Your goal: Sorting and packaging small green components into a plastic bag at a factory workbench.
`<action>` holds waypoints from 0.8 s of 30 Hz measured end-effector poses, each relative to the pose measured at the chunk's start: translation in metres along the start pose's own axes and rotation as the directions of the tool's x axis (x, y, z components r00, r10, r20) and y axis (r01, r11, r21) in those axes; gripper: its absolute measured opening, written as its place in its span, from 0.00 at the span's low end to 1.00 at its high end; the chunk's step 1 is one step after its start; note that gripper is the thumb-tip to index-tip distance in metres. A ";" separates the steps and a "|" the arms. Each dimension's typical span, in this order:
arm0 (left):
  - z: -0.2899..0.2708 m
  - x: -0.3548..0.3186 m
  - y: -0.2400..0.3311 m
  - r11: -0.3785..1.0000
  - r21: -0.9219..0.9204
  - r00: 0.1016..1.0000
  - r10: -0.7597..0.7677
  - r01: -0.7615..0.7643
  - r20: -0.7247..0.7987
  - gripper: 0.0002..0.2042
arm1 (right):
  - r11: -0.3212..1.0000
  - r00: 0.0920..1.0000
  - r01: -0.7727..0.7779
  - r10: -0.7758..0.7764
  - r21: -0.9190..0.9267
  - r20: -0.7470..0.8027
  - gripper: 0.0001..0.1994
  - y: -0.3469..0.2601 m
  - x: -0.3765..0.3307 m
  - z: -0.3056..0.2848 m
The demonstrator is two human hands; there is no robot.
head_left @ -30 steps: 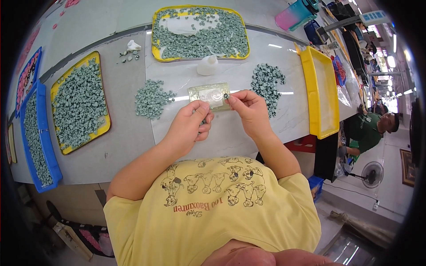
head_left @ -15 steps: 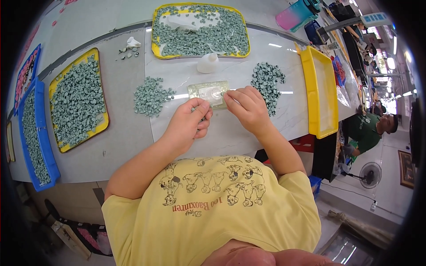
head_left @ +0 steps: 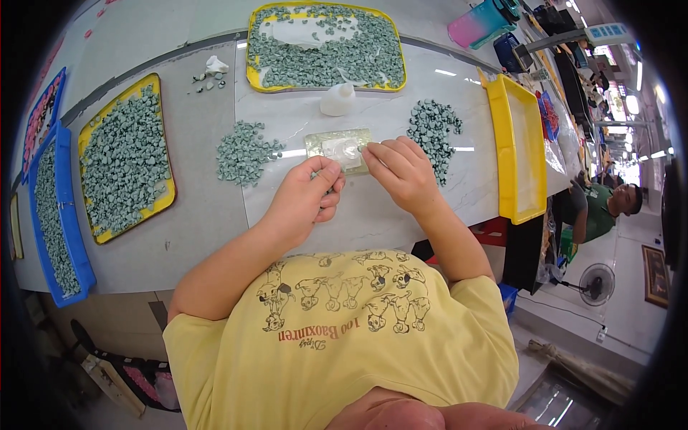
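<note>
A broad worktable (head_left: 201, 229) with grey and marbled white panels spans the foreground, its surface catching glare, while at right a round fan (head_left: 596, 284) and a dark-framed picture (head_left: 656, 276) stand out against a white wall (head_left: 627, 308) and bright strip lights (head_left: 639, 75) glow farther back.

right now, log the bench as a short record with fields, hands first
left hand: curled around small green pieces, mostly hidden
right hand: pinching a green piece at the translucent yellowish slab
left pile: light green pieces
right pile: darker green pieces
beyond slab: white squeeze bottle, then yellow tray of green pieces
right side: yellow plastic bin
</note>
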State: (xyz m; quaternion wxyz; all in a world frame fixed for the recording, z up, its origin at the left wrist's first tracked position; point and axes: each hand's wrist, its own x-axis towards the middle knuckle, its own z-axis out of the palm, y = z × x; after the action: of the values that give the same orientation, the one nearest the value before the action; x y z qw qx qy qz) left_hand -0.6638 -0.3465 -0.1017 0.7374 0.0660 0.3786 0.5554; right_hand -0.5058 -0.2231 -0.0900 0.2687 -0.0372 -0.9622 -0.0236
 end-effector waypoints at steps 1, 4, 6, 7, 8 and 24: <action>0.000 -0.001 0.001 1.000 0.000 1.000 -0.001 0.001 0.000 0.06 | 1.000 1.000 0.010 -0.010 0.001 0.013 0.13 -0.001 0.001 0.000; 0.000 -0.001 0.002 1.000 0.003 1.000 -0.003 0.003 0.001 0.06 | 0.999 0.999 0.036 -0.035 -0.015 0.031 0.13 -0.001 0.002 0.000; -0.002 -0.002 0.002 1.000 0.000 1.000 0.004 -0.004 0.004 0.06 | 0.999 0.999 0.035 -0.035 -0.017 0.031 0.13 -0.002 0.003 -0.001; -0.002 -0.002 0.002 1.000 -0.001 1.000 0.005 -0.005 0.003 0.06 | 0.999 0.999 0.034 -0.033 -0.020 0.031 0.13 -0.002 0.003 -0.001; -0.003 -0.002 0.002 1.000 0.002 1.000 0.002 -0.002 0.003 0.06 | 0.999 0.999 0.034 -0.034 -0.020 0.031 0.13 -0.002 0.003 -0.002; -0.005 -0.007 0.004 1.000 -0.014 0.995 0.004 -0.003 0.100 0.08 | -0.316 0.351 -0.503 0.776 0.805 0.524 0.02 -0.045 0.006 0.003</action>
State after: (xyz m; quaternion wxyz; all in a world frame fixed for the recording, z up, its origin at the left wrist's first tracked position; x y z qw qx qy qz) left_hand -0.6706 -0.3529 -0.0999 0.7550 0.0894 0.3371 0.5554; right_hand -0.5165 -0.2671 -0.0904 0.3007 -0.3970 -0.5137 0.6986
